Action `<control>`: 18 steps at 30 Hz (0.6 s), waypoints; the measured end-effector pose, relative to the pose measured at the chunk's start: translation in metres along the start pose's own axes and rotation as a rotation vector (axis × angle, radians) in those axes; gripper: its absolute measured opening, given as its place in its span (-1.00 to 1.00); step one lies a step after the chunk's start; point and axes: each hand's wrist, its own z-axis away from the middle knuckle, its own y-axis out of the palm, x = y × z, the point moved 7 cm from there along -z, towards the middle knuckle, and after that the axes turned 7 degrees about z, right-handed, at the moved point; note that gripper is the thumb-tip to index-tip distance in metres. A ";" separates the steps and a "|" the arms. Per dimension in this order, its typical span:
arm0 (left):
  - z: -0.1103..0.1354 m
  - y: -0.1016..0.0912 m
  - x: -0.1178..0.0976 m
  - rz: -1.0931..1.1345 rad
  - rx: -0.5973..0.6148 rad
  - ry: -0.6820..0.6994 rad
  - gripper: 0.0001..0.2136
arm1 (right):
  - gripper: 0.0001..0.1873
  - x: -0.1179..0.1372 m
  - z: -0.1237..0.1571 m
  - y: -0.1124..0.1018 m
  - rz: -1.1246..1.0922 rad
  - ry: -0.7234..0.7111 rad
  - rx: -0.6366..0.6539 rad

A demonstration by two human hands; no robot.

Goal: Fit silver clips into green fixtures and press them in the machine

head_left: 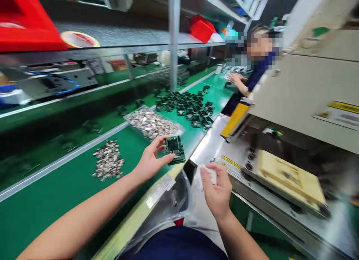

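Between the thumb and fingers of my left hand (153,157) is a green circuit board (174,149) with a dark square patch, held over the near edge of the green bench. My right hand (218,189) pinches a crumpled white cloth or tissue (209,176), apart from the board. Beyond my left hand lies a clear tray (153,121) full of small silvery pieces. A loose heap of similar small pieces (109,161) sits on the bench to the left. Many dark green boards (187,105) are piled farther along.
A machine with a yellow fixture block (290,176) stands at right. A clear plastic bag (175,196) hangs at the bench edge. Shelves on a metal post (174,39) hold red bins (203,28) and a tape roll (80,39). A co-worker (260,65) sits farther down the bench.
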 end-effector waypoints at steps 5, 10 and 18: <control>0.026 -0.147 0.006 -0.213 -0.370 -0.019 -0.42 | -0.88 0.023 0.005 0.131 -0.061 -0.409 0.395; 0.011 -0.270 -0.002 -0.614 -0.732 -0.071 -0.40 | -0.71 0.015 0.035 0.214 0.300 -0.612 0.701; -0.161 -0.340 0.022 -0.924 -0.739 -0.224 -0.41 | -0.64 0.008 0.023 0.174 0.193 -0.634 0.473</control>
